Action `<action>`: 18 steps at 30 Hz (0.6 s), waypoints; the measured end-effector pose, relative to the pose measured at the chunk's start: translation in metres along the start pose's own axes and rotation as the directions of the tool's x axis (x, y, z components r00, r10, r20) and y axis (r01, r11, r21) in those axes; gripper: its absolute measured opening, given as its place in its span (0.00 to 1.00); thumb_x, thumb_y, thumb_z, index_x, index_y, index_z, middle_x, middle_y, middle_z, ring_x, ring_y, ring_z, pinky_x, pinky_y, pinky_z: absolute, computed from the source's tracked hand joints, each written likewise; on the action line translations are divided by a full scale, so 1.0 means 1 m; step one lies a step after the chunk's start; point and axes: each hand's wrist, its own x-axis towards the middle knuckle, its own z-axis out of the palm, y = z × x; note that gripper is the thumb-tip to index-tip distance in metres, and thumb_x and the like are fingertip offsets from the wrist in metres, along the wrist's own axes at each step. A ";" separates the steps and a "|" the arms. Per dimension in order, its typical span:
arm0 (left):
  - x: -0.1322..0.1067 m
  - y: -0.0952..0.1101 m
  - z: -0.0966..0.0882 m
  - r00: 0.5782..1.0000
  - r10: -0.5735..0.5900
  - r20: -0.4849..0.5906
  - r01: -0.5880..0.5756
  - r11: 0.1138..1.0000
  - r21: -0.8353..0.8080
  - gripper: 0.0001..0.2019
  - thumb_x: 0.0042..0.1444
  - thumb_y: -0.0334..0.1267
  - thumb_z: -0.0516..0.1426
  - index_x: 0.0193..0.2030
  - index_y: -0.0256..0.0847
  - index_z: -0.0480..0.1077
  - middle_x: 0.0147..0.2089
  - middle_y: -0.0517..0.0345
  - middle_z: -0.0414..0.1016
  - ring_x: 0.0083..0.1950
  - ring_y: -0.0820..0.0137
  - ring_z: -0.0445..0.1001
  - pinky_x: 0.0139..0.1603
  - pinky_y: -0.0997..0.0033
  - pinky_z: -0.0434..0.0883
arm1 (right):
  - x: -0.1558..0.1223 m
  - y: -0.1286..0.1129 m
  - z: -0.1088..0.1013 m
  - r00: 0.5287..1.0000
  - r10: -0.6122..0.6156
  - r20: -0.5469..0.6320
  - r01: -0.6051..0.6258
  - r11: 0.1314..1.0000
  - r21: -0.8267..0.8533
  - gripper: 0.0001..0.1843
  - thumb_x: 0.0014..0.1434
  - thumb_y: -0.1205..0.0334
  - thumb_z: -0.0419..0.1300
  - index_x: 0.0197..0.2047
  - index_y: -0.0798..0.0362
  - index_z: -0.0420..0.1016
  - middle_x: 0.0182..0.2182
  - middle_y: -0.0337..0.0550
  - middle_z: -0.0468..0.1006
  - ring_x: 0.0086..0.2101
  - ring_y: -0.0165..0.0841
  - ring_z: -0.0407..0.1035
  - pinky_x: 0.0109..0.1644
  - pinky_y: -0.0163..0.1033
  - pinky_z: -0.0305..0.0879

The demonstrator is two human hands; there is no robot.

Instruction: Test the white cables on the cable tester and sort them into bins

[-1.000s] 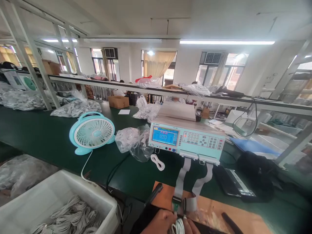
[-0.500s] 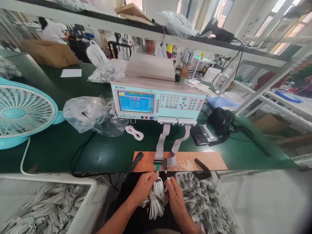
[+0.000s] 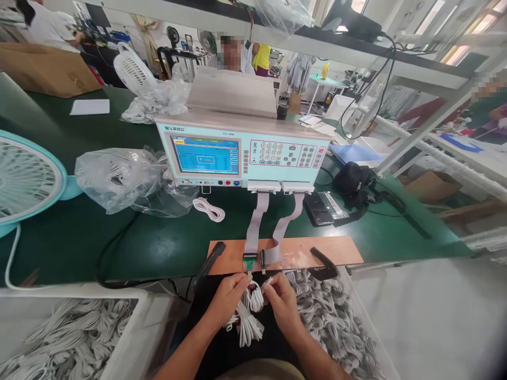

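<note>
My left hand (image 3: 228, 296) pinches one end of a coiled white cable (image 3: 249, 314) just below the green connector (image 3: 249, 261) at the edge of a copper-coloured board (image 3: 301, 252). My right hand (image 3: 282, 300) pinches the cable's other plug near a second connector (image 3: 263, 258). Two grey ribbon cables (image 3: 253, 224) run from these connectors up to a pale blue tester (image 3: 241, 153) with a lit screen and a keypad. The rest of the coil hangs between my hands over my lap.
A white bin (image 3: 79, 332) of coiled cables sits at my left, another pile of cables (image 3: 332, 322) at my right. On the green bench lie a bag of cables (image 3: 122, 179), a loose coil (image 3: 209, 209), a turquoise fan (image 3: 24, 179) and a black pouch (image 3: 352, 182). People work beyond the shelf.
My head tilted down from the room to the bench. Both hands rose with the cable ends closer to the connectors, and the tester's screen changed.
</note>
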 end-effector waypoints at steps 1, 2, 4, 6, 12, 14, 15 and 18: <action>0.000 0.000 0.000 1.000 0.004 -0.003 -0.004 1.000 0.010 0.20 0.56 0.51 0.51 0.22 0.37 0.65 0.21 0.63 0.59 0.25 0.74 0.57 0.28 0.75 0.57 | 0.002 0.003 0.001 1.000 -0.001 -0.015 0.001 1.000 -0.004 0.14 0.56 0.54 0.59 0.26 0.51 0.61 0.20 0.32 0.62 0.20 0.27 0.57 0.25 0.32 0.54; 0.000 0.001 0.000 1.000 0.011 -0.005 -0.011 1.000 0.018 0.20 0.56 0.51 0.50 0.21 0.37 0.64 0.21 0.63 0.59 0.26 0.74 0.57 0.28 0.76 0.57 | 0.004 0.004 0.002 1.000 -0.002 -0.018 0.001 1.000 -0.016 0.14 0.55 0.54 0.59 0.26 0.52 0.61 0.20 0.31 0.60 0.21 0.27 0.55 0.25 0.32 0.53; 0.000 0.002 0.000 1.000 0.022 -0.007 -0.022 1.000 0.022 0.20 0.55 0.51 0.51 0.21 0.37 0.63 0.21 0.64 0.58 0.26 0.74 0.56 0.28 0.76 0.56 | 0.006 0.006 0.003 1.000 0.003 -0.010 -0.004 0.999 -0.038 0.14 0.54 0.55 0.60 0.25 0.52 0.60 0.19 0.31 0.59 0.21 0.26 0.52 0.25 0.33 0.51; 0.000 0.002 0.001 1.000 0.025 -0.013 -0.025 1.000 0.012 0.20 0.55 0.51 0.51 0.20 0.37 0.63 0.21 0.64 0.58 0.26 0.74 0.56 0.28 0.76 0.56 | 0.008 0.004 0.004 1.000 0.027 -0.008 -0.027 0.999 -0.038 0.14 0.53 0.55 0.60 0.25 0.52 0.61 0.19 0.31 0.59 0.21 0.26 0.51 0.25 0.33 0.50; -0.001 0.001 0.002 0.999 0.012 -0.031 -0.012 1.000 -0.016 0.20 0.53 0.52 0.52 0.22 0.36 0.66 0.22 0.61 0.64 0.27 0.72 0.61 0.30 0.75 0.59 | 0.008 -0.005 0.007 0.993 0.120 0.004 -0.120 0.992 0.045 0.13 0.51 0.55 0.61 0.24 0.52 0.64 0.18 0.32 0.60 0.20 0.27 0.50 0.25 0.35 0.49; -0.001 -0.001 0.001 1.000 0.006 -0.029 -0.007 1.000 -0.015 0.21 0.53 0.53 0.52 0.23 0.36 0.67 0.23 0.60 0.64 0.28 0.71 0.62 0.30 0.75 0.60 | 0.008 -0.008 0.008 0.990 0.140 0.007 -0.140 0.989 0.049 0.13 0.50 0.54 0.61 0.24 0.53 0.65 0.18 0.33 0.61 0.20 0.27 0.51 0.25 0.35 0.49; -0.001 -0.002 0.001 1.000 0.005 -0.027 -0.005 1.000 -0.015 0.21 0.53 0.53 0.52 0.23 0.36 0.67 0.23 0.60 0.65 0.27 0.72 0.62 0.30 0.75 0.60 | 0.008 -0.008 0.008 0.989 0.148 0.008 -0.148 0.988 0.046 0.14 0.50 0.53 0.61 0.23 0.53 0.65 0.18 0.33 0.62 0.20 0.27 0.51 0.25 0.35 0.50; 0.000 -0.004 0.000 1.000 0.005 -0.019 -0.005 1.000 -0.020 0.20 0.54 0.52 0.52 0.24 0.35 0.67 0.23 0.61 0.65 0.27 0.72 0.61 0.30 0.75 0.59 | 0.008 -0.009 0.008 0.988 0.157 0.012 -0.157 0.987 0.041 0.14 0.49 0.53 0.61 0.23 0.53 0.64 0.18 0.33 0.62 0.20 0.27 0.52 0.25 0.34 0.50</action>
